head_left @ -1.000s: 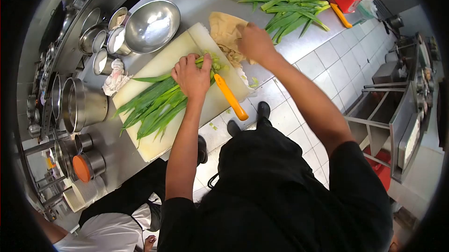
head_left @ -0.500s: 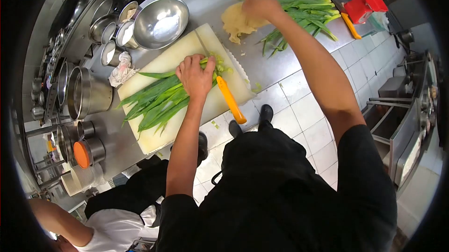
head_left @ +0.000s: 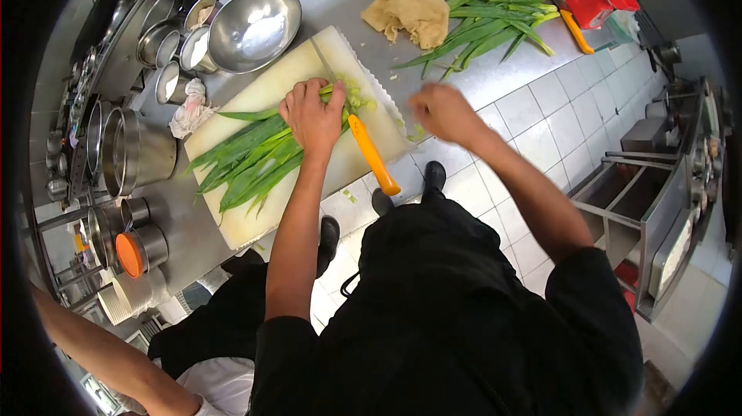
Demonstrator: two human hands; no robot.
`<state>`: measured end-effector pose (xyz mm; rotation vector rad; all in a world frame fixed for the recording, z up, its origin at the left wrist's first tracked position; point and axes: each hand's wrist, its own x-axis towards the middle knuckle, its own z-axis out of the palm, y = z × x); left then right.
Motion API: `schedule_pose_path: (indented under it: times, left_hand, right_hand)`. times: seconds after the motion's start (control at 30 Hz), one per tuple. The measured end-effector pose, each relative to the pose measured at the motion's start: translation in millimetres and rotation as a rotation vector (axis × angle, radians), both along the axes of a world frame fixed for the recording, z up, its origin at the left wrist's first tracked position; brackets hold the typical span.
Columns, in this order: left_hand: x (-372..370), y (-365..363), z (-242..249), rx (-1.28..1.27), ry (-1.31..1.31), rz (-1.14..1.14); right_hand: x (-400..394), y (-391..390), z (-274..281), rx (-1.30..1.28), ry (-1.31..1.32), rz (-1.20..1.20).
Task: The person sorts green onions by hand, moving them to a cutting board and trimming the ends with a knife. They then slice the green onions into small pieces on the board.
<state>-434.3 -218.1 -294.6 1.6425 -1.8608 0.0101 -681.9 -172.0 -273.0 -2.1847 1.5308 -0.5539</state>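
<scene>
My left hand is closed over a bunch of green onions lying on a pale cutting board. Chopped pieces lie beside it. A knife with an orange handle rests on the board near my left fingers, its handle jutting past the front edge. Nothing touches my right hand, which hangs to the right of the board, its fingers curled and blurred. A crumpled tan cloth sits on the steel counter behind it. More green onions are spread beside the cloth.
A large steel bowl stands behind the board, with several small pots to its left. A second orange-handled knife lies near a red object at the far right. Another person's arm shows at lower left.
My right hand has come off the tan cloth and moved toward me, to the right of the board. The left hand stays on the green onions.
</scene>
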Motion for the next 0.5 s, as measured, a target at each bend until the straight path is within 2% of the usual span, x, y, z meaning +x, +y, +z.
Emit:
schedule_pose_path:
  times: [0.03,0.13,0.3,0.5]
  left_hand:
    - [0.3,0.0,1.0,0.016,0.004,0.004]
    - [-1.4,3.6,0.1,0.054,-0.006,-0.001]
    - [-1.0,0.4,0.3,0.071,0.001,0.022]
    - [0.2,-0.6,-1.1,0.079,-0.004,0.025]
  right_hand:
    - [2.8,20.6,3.3,0.205,-0.027,-0.016]
    - [3.3,46.7,-25.1,0.109,-0.124,0.009]
    - [5.0,25.8,-35.5,-0.017,-0.094,0.227]
    - [-7.6,43.5,-41.0,-0.082,-0.08,0.129]
